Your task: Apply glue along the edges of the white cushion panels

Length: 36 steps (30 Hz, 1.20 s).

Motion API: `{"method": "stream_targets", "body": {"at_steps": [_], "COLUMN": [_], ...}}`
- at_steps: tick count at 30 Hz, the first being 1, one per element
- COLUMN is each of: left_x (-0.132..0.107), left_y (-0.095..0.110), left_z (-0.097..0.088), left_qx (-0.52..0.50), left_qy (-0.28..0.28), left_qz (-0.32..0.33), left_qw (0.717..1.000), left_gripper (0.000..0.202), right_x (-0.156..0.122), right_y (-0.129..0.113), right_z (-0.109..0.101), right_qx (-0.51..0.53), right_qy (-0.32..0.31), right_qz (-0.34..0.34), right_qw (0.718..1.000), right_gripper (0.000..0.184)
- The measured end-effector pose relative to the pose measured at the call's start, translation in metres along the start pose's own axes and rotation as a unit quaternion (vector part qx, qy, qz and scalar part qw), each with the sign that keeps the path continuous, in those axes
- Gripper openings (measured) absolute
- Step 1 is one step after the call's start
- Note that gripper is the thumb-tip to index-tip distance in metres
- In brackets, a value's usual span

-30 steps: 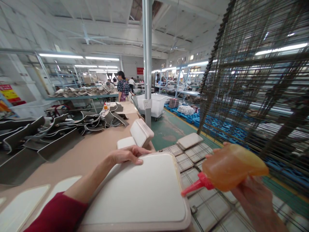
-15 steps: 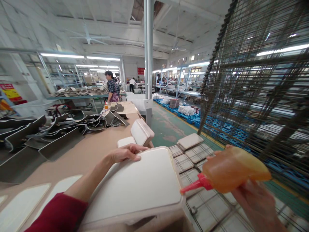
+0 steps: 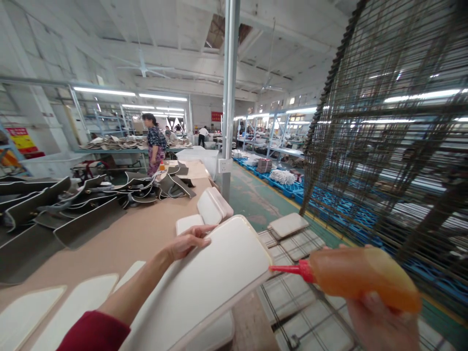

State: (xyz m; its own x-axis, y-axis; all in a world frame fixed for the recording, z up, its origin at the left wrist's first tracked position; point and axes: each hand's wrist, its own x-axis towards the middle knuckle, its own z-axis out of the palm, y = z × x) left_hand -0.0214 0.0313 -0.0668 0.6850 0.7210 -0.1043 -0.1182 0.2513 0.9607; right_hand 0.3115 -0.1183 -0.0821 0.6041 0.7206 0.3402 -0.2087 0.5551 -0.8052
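Right grip (image 3: 380,319) - amber-filled squeeze bottle (image 3: 361,278) | left grip (image 3: 186,242) - white panel (image 3: 208,282)

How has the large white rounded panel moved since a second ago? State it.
Yes: the white rounded panel has tilted, its right edge lifted off the brown table.

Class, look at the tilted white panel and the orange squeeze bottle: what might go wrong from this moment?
1. The white rounded panel is lifted on a tilt by the left hand at one edge only; it could slip.
2. The orange squeeze bottle in the right hand has its red nozzle at the panel's rim; liquid might drip onto the wire rack.
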Motion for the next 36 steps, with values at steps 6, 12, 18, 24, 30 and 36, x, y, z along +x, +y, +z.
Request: {"method": "stream_targets", "body": {"at_steps": [6, 12, 18, 24, 30, 36], "left_x": [0.007, 0.009, 0.01, 0.01, 0.012, 0.012], "left_y": [-0.017, -0.025, -0.027, -0.027, -0.026, -0.028], "left_z": [0.001, 0.005, 0.005, 0.004, 0.002, 0.0], "left_qx": [-0.05, -0.074, -0.087, -0.082, -0.084, -0.096], "left_qy": [0.055, 0.056, 0.08, 0.057, 0.052, 0.044], "left_qz": [0.009, 0.029, 0.034, 0.037, 0.034, 0.031], "left_qw": [0.997, 0.995, 0.992, 0.994, 0.995, 0.994], "left_gripper": [0.068, 0.072, 0.074, 0.073, 0.072, 0.069], "right_x": [0.004, 0.005, 0.006, 0.007, 0.004, 0.001], "right_y": [0.007, 0.011, 0.014, 0.017, 0.019, 0.014], "right_z": [0.004, 0.009, 0.016, 0.019, 0.025, 0.036], "right_qx": [-0.012, 0.017, 0.011, 0.015, 0.005, 0.016], "right_qy": [0.043, 0.037, 0.022, 0.013, 0.02, 0.024], "right_qz": [-0.048, -0.045, -0.036, -0.03, -0.001, 0.0], "right_qw": [0.998, 0.998, 0.999, 0.999, 1.0, 1.0], "right_gripper": [0.059, 0.062, 0.058, 0.061, 0.065, 0.053]}}
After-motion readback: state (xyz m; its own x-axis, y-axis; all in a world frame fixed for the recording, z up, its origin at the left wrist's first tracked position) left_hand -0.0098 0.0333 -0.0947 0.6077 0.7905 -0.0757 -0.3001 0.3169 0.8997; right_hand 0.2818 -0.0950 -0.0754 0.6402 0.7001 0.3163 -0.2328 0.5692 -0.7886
